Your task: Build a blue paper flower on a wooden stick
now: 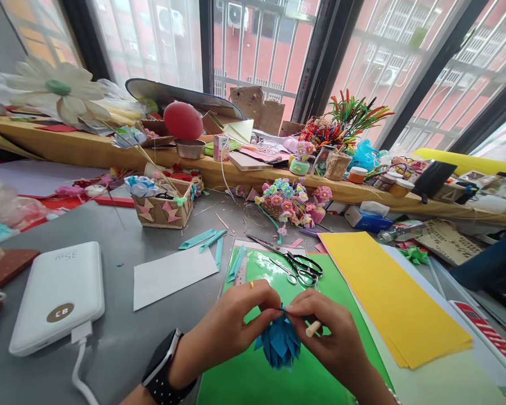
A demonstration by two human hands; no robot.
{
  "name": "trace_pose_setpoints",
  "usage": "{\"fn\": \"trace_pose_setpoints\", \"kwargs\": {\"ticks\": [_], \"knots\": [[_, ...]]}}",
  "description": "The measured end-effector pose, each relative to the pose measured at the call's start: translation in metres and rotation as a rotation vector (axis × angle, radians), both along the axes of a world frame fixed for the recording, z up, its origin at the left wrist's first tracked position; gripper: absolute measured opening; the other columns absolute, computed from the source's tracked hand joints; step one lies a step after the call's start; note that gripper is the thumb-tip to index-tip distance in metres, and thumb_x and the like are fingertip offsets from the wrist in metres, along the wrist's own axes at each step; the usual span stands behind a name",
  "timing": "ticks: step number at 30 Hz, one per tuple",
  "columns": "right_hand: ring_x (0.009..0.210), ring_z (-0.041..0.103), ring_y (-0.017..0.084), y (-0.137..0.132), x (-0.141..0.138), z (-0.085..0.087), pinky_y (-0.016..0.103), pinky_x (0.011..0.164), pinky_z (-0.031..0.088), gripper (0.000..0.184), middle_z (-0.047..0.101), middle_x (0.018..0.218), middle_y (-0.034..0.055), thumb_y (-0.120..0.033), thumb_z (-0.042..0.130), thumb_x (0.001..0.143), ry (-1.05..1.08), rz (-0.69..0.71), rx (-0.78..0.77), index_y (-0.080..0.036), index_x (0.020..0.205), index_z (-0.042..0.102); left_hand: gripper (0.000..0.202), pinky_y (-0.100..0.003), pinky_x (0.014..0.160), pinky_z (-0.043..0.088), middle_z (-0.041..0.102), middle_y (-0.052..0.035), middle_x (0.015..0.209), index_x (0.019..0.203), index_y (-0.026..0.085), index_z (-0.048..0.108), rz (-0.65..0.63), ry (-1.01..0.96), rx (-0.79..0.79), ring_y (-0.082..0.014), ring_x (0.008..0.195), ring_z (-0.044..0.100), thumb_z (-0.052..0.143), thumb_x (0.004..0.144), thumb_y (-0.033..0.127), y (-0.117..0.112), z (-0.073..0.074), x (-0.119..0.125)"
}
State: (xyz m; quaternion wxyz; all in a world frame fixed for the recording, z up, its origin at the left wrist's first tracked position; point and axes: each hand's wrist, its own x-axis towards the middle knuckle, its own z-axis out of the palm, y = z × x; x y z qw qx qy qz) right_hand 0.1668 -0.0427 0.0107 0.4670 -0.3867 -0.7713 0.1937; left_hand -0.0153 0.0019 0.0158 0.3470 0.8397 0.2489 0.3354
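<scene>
A blue paper flower (278, 343) with layered pointed petals hangs upside down between my hands, above a green sheet (236, 374). My left hand (236, 312) pinches its narrow top with thumb and forefinger. Fingertips of my right hand (333, 332) close on the same spot from the other side. A pale round stick (313, 328) pokes out from the curled fingers of my right hand; its other end is hidden. Just beyond lie black-handled scissors (306, 269), a smaller silver pair (292, 278) and a clear ruler (241, 270).
Yellow paper (392, 298) lies to the right, a white card (172, 278) and a white power bank (61, 298) with a cable to the left. Folded light-blue strips (198, 239), a flower basket (164, 211) and small knitted-looking flowers (284, 197) stand farther back, before a cluttered ledge (244, 183).
</scene>
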Motion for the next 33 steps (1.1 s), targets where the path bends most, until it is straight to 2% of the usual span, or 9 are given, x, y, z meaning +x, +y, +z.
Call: {"fn": "trace_pose_setpoints", "kwargs": {"ticks": [3,7,12,17,26,33], "knots": [[0.062,0.056,0.013,-0.0012,0.0004,0.0003,0.022,0.052,0.042,0.013,0.061,0.069,0.0003,-0.009,0.054,0.077,-0.015,-0.032,-0.001,-0.021,0.083,0.056,0.007,-0.021,0.064,0.043,0.057,0.0000,0.072,0.076,0.015,0.054,-0.018,-0.040,-0.118,-0.0116,0.068,0.053,0.054,0.082,0.019,0.0011,0.0031,0.0002],[0.059,0.055,0.012,-0.0031,0.0021,0.0013,0.019,0.043,0.036,0.011,0.061,0.069,0.0007,-0.011,0.053,0.077,0.006,-0.057,-0.105,-0.020,0.081,0.058,0.007,-0.022,0.066,0.046,0.058,-0.0003,0.074,0.076,0.015,0.056,-0.046,-0.076,-0.281,-0.0121,0.070,0.055,0.056,0.080,0.021,0.0034,0.0068,-0.0007],[0.055,0.048,0.010,-0.0035,0.0041,0.0043,0.020,0.045,0.036,0.008,0.059,0.074,0.0016,-0.019,0.054,0.078,-0.020,-0.071,-0.284,-0.019,0.084,0.059,0.005,-0.023,0.067,0.047,0.059,0.0002,0.072,0.075,0.015,0.058,-0.037,-0.092,-0.339,-0.0121,0.069,0.056,0.055,0.079,0.017,0.0062,0.0067,-0.0007],[0.052,0.042,0.009,-0.0027,0.0039,0.0074,0.020,0.044,0.032,0.006,0.055,0.071,0.0008,-0.021,0.054,0.079,-0.035,-0.079,-0.325,-0.019,0.081,0.058,0.003,-0.024,0.069,0.048,0.059,-0.0003,0.076,0.077,0.015,0.058,-0.089,-0.088,-0.408,-0.0128,0.073,0.057,0.056,0.078,0.016,0.0072,0.0080,-0.0011],[0.057,0.047,0.011,-0.0010,0.0025,0.0029,0.020,0.046,0.038,0.010,0.055,0.073,0.0026,-0.024,0.052,0.081,0.004,-0.106,-0.341,-0.017,0.082,0.058,0.004,-0.024,0.068,0.048,0.057,0.0000,0.073,0.076,0.014,0.057,0.000,-0.117,-0.362,-0.0123,0.072,0.056,0.054,0.078,0.015,0.0062,0.0022,0.0016],[0.058,0.050,0.013,-0.0011,0.0027,0.0007,0.021,0.047,0.038,0.013,0.056,0.071,0.0027,-0.028,0.052,0.082,0.028,-0.125,-0.340,-0.018,0.082,0.060,0.003,-0.024,0.068,0.048,0.059,-0.0011,0.074,0.076,0.014,0.058,0.010,-0.091,-0.348,-0.0138,0.073,0.057,0.057,0.077,0.017,0.0057,0.0028,0.0008]]}}
